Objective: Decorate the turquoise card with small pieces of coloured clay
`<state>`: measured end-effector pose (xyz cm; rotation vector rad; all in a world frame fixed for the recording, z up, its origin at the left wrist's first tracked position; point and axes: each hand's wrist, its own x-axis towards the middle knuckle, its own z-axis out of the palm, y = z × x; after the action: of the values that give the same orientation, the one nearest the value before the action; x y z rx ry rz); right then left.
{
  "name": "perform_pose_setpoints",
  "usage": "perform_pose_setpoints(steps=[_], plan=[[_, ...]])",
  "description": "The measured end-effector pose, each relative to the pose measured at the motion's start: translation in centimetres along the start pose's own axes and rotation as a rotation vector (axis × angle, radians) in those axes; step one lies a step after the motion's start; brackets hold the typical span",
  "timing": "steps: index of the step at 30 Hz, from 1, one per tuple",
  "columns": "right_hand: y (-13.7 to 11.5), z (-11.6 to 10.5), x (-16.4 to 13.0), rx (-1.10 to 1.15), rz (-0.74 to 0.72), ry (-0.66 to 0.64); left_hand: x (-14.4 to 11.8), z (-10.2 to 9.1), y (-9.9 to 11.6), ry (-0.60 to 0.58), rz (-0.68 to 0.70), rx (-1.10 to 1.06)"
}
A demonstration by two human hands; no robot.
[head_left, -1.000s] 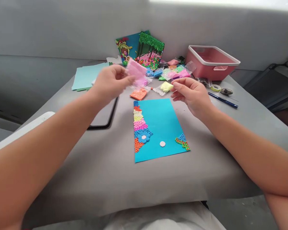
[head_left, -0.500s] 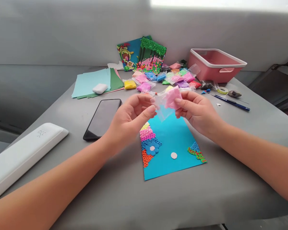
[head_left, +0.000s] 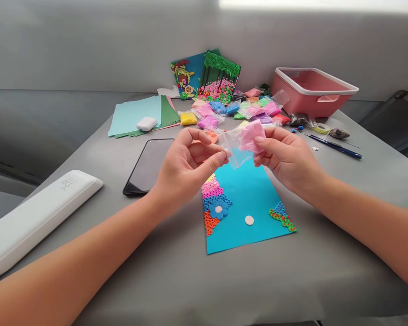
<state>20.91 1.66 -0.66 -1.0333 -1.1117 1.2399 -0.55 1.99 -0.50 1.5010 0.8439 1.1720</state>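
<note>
Between my two hands is a clear plastic bag of pink clay point(head_left: 250, 136), held above the far part of a blue sheet point(head_left: 245, 194). My right hand point(head_left: 289, 156) grips the pink, filled end between thumb and fingers. With thumb and fingertips, my left hand point(head_left: 193, 158) pinches the bag's clear, flat end. On the sheet's left edge are bands of small coloured rings and a blue clay flower point(head_left: 218, 209) with a white centre. A white clay disc point(head_left: 249, 220) lies near the front. Blue, green and red pieces point(head_left: 282, 217) line the right edge.
Behind my hands lie several bags of coloured clay point(head_left: 208, 122), and two decorated pictures point(head_left: 221, 74) lean on the wall. A pink basket point(head_left: 313, 93) stands back right, near a dark blue pen-like tool point(head_left: 336, 146). Leftward are a phone point(head_left: 148, 165), coloured paper point(head_left: 136, 113) and a long white device point(head_left: 44, 222).
The view has shifted slightly, so things on the table sit a little further right. My left fingers have closed in on the bag's clear end. The right hand keeps its hold.
</note>
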Motion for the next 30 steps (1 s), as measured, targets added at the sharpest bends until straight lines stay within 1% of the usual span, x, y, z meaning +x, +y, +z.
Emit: perform_pose_setpoints(steps=[3,7,10,14,20,26,30], plan=[[-0.01,0.03,-0.08,0.007,0.003,-0.004,0.04,0.01,0.0,0.013,0.006,-0.032],[-0.01,-0.01,-0.02,0.007,-0.009,-0.013,0.05,0.08,-0.31,0.042,0.047,-0.066],[0.02,-0.04,0.06,0.007,-0.01,-0.009,0.05,0.12,-0.51,0.04,0.058,-0.084],[0.09,-0.02,0.06,0.001,-0.018,-0.003,0.09,0.18,-0.56,0.03,0.044,-0.127],[0.21,-0.08,0.0,0.003,-0.033,-0.03,0.12,0.28,-0.66,0.028,0.01,-0.207],[0.31,-0.13,0.1,0.02,-0.044,-0.03,0.09,0.24,-0.64,0.009,-0.009,-0.225],[0.35,-0.02,0.04,0.02,-0.048,-0.026,0.0,0.27,-0.47,0.019,-0.045,-0.226]])
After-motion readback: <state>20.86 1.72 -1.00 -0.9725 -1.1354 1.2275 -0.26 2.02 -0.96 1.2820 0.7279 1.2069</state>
